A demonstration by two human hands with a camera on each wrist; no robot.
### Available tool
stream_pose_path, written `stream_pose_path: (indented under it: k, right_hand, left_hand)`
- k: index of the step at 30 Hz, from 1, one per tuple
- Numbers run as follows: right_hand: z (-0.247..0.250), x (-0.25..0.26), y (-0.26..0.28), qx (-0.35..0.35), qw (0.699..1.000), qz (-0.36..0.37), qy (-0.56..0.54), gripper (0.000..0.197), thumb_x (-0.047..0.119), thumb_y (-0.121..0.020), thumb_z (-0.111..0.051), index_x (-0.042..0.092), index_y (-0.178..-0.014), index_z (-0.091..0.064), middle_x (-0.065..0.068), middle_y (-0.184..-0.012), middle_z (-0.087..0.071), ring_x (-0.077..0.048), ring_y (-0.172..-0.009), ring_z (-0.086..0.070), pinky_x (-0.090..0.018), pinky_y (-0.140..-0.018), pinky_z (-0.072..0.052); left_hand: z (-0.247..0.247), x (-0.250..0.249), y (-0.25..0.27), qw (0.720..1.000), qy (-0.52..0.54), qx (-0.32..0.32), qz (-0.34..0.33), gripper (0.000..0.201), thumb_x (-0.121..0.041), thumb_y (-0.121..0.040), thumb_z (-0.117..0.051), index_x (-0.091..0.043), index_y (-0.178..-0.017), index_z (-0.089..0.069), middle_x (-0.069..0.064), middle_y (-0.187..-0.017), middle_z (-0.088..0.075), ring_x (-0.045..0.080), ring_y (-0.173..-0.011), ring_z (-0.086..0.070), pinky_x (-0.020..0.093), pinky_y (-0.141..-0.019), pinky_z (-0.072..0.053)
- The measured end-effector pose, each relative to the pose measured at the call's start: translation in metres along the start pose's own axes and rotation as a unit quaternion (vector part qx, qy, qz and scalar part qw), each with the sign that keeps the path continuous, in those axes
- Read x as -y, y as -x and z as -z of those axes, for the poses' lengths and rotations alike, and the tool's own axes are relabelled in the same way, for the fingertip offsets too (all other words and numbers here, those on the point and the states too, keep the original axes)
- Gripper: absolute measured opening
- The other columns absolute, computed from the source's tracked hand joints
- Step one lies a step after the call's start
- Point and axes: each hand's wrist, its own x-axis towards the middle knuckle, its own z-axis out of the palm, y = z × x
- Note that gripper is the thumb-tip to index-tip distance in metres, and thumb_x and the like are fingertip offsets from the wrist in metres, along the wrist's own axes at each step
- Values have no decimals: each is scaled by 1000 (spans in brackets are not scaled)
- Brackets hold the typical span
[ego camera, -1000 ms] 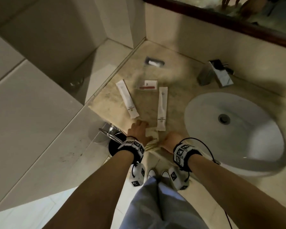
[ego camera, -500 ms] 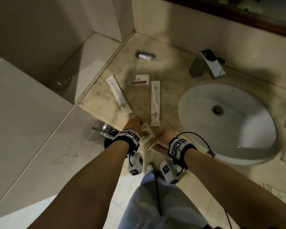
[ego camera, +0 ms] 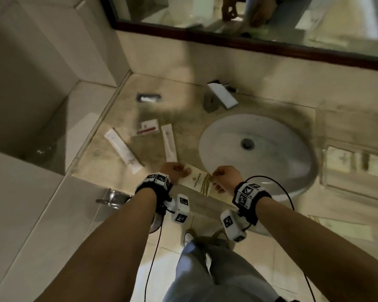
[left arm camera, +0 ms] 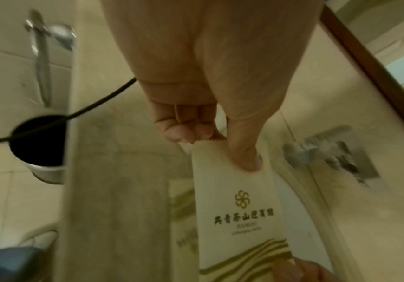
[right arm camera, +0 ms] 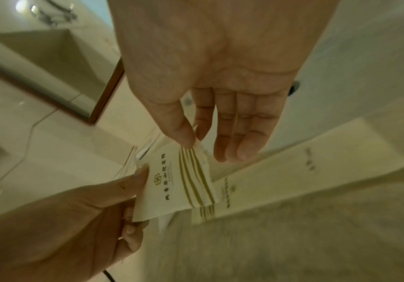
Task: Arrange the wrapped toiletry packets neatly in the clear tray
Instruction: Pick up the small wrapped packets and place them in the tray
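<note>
Together, two hands lift a cream packet at the vanity's edge

Low in the centre of the head view, a cream packet (ego camera: 197,179) printed with a gold emblem and gold stripes hangs between both hands. The left hand (ego camera: 174,172) pinches its serrated end between thumb and curled fingers (left arm camera: 184,133); the right hand (ego camera: 224,178) nips the striped end between thumb and forefinger, its other fingers (right arm camera: 244,137) held straight. Two long white sachets (ego camera: 124,150) (ego camera: 169,143) lie apart on the marble counter (ego camera: 183,118) in the middle left, a small red-and-white packet (ego camera: 148,126) between their upper ends and a dark-edged packet (ego camera: 149,98) higher up. A white basin (ego camera: 277,158) sits centre right below a chrome faucet (ego camera: 220,95). The clear tray (ego camera: 356,168) stands at the right edge, its contents blurred.
</note>
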Motion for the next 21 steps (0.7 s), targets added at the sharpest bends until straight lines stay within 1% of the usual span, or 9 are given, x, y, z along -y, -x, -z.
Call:
stream_pose_path:
  k: [1,3,5,7,10,12,16,18,21]
  right_hand:
    - [12,-7,0,-12,1000,-5,-22,10,16,-86,-64,14,-76,-64,-10,-75,-71,-21,-62,-66,-35,-63,-61]
    - [40,-23,1,-41,997,-10,-60,9,16,-88,-63,12,-80,-64,-13,-79,-72,-22,-63,-68,-35,-63,-61]
    - [69,-41,1,-69,994,-13,-88,9,17,-88,-65,10,-82,-64,-15,-79,-72,-23,-62,-68,-33,-61,-60]
    - [101,-63,2,-91,990,-17,-109,9,18,-88,-67,11,-82,-64,-13,-76,-72,-21,-60,-67,-31,-58,-59]
    - [148,-100,0,-115,984,-26,-134,10,16,-87,-68,13,-78,-64,-9,-70,-69,-19,-56,-65,-29,-55,-56]
    - [183,-129,-2,-122,980,-35,-154,10,13,-86,-69,13,-77,-65,-9,-69,-69,-17,-54,-64,-28,-53,-54]
    - [249,-180,-1,-120,975,-37,-184,7,11,-83,-73,10,-78,-69,-8,-64,-69,-15,-51,-65,-27,-55,-56]
    - [286,-205,-1,-125,971,-40,-199,6,8,-83,-73,7,-79,-69,-11,-67,-69,-19,-55,-67,-30,-58,-59]
    - [333,-237,-4,-131,970,-59,-198,15,14,-81,-77,7,-72,-67,-12,-68,-70,-22,-60,-67,-35,-66,-61]
  left_hand:
    - [-10,-13,0,1000,-6,14,-12,30,-23,-90,-67,-1,-111,-65,19,-115,-67,32,-94,-66,30,-77,-52]
    - [-35,-40,2,999,-1,41,-24,15,-24,-93,-63,-9,-90,-61,11,-103,-65,19,-70,-61,20,-58,-53]
    - [-64,-63,0,998,-14,49,-37,23,-25,-93,-62,-15,-74,-54,10,-95,-59,12,-59,-51,21,-46,-43]
    - [-98,-86,1,997,-20,55,-47,22,-28,-91,-65,-10,-79,-59,10,-92,-58,13,-58,-49,25,-48,-38]
    - [-150,-113,3,998,-10,42,-46,33,-28,-89,-68,-2,-109,-65,14,-88,-59,13,-55,-46,25,-48,-38]
    - [-191,-136,8,998,-4,44,-51,38,-25,-89,-69,1,-116,-64,22,-95,-65,14,-57,-49,25,-49,-39]
    - [-265,-170,12,998,1,24,-52,41,-26,-86,-72,-1,-117,-64,13,-103,-67,22,-84,-58,30,-64,-49]
    - [-304,-187,13,998,-3,14,-58,40,-29,-83,-75,-4,-114,-67,10,-101,-69,22,-84,-61,29,-68,-53]
    - [-353,-208,9,998,-15,-6,-63,34,-29,-79,-78,-9,-106,-71,12,-101,-73,22,-81,-64,37,-85,-58]
